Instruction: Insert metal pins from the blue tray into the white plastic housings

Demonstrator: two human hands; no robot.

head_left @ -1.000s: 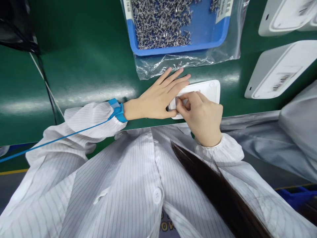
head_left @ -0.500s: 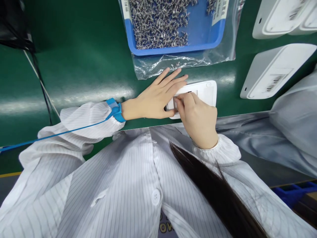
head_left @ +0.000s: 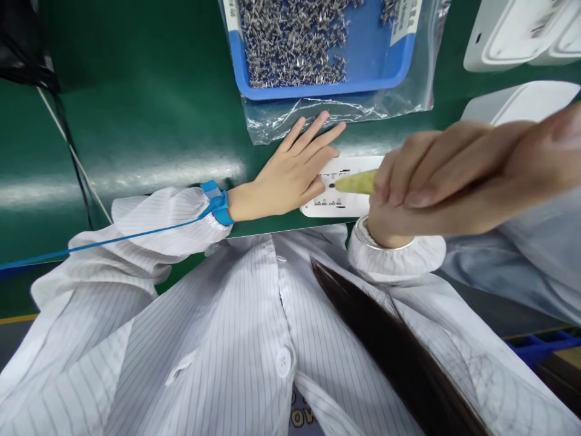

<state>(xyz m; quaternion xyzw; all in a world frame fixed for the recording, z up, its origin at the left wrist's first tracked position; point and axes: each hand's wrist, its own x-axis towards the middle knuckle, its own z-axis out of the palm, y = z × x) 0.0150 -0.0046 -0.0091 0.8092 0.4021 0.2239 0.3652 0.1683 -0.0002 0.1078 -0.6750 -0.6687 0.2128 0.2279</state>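
Note:
My left hand point(head_left: 295, 172) lies with fingers spread, thumb and fingertips at the left end of a white plastic housing point(head_left: 351, 165). Small slots and metal contacts show on the housing's face. Most of my right hand point(head_left: 380, 229) is hidden behind a co-worker's hand point(head_left: 467, 175) that reaches in from the right; only the part by my wrist shows. From the co-worker's curled fingers a yellow pointed tip point(head_left: 356, 183) extends over the housing; whether it is a covered finger or a tool is blurred.
A blue tray point(head_left: 318, 92) of small metal parts point(head_left: 295, 48) sits on a clear plastic bag point(head_left: 281, 124) at the back. More white housings point(head_left: 531, 100) lie at the right. A blue wrist strap point(head_left: 218, 203) trails its cord leftward. Dark cables point(head_left: 68, 133) run at the left.
A co-worker's hand with a yellow tip has come in from the right over the housing. My right hand has drawn back from the housing's face. My left hand has hardly moved.

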